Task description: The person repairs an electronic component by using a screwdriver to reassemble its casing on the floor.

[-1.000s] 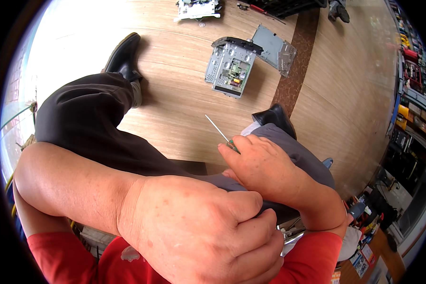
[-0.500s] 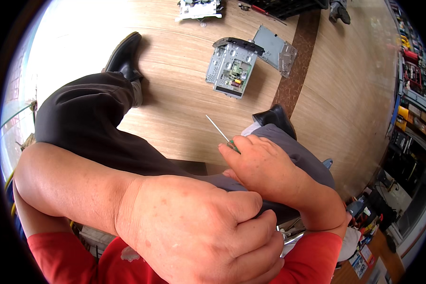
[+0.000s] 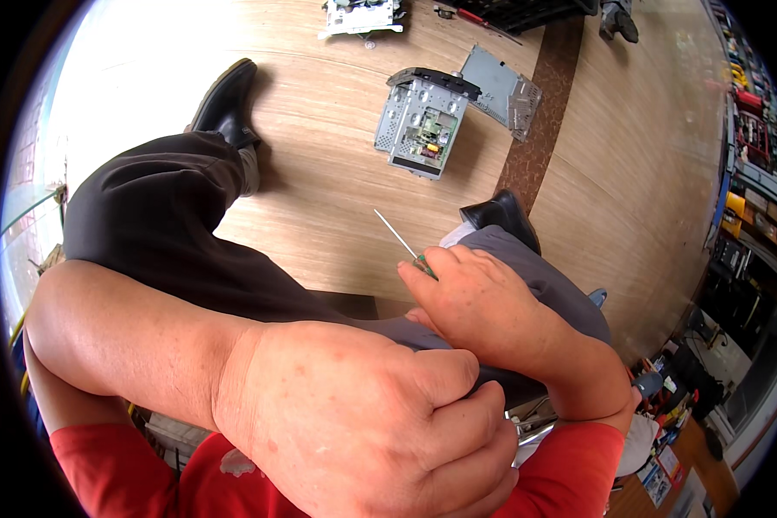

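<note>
Close to the camera, my left hand [image 3: 363,414] is closed with its fingers curled under. Whatever it may hold is hidden behind the knuckles. Farther off, above my right thigh, my right hand [image 3: 483,302] is wrapped round the green handle of a screwdriver [image 3: 395,231], whose thin shaft points up and to the left. On the floor past my hands stands a metal-cased electronic unit [image 3: 419,129]. Its dark curved front faces away, and a green circuit board shows through an opening. Neither hand touches the unit.
A flat metal cover plate [image 3: 492,82] lies beside the unit's far right. Another metal mechanism [image 3: 363,17] sits at the far edge, near a red-handled tool [image 3: 483,24] and a black crate [image 3: 527,10]. Crowded shelves [image 3: 755,147] line the right. Someone's shoe [image 3: 619,24] shows at far right.
</note>
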A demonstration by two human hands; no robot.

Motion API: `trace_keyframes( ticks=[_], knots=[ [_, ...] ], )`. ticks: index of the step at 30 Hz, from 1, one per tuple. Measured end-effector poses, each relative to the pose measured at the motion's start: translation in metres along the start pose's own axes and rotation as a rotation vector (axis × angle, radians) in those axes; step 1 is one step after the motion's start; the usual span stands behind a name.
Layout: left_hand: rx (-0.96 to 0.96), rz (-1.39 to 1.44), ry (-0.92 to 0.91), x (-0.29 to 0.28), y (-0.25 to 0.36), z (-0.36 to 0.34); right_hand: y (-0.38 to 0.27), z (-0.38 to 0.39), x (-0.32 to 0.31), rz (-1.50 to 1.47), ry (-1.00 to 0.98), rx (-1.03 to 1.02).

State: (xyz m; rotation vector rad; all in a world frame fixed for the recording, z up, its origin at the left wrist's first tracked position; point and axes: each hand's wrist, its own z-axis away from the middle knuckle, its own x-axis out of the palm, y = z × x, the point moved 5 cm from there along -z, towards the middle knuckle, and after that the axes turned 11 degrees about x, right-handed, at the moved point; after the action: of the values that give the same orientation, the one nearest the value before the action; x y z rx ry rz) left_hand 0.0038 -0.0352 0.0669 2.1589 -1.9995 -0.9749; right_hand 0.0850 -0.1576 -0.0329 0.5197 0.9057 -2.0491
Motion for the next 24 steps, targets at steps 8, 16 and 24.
trace_keyframes(
  ticks=[8,16,24],
  knots=[
    [-0.042,-0.074,0.158,0.001,0.000,0.000,-0.001,0.001,-0.002,0.011,0.053,-0.023],
    [-0.004,-0.018,0.012,-0.001,0.001,-0.002,-0.001,0.000,0.000,0.019,-0.101,0.045],
    [0.004,-0.002,0.004,-0.001,0.000,0.000,0.000,-0.001,0.000,0.005,-0.087,0.032]
  ],
)
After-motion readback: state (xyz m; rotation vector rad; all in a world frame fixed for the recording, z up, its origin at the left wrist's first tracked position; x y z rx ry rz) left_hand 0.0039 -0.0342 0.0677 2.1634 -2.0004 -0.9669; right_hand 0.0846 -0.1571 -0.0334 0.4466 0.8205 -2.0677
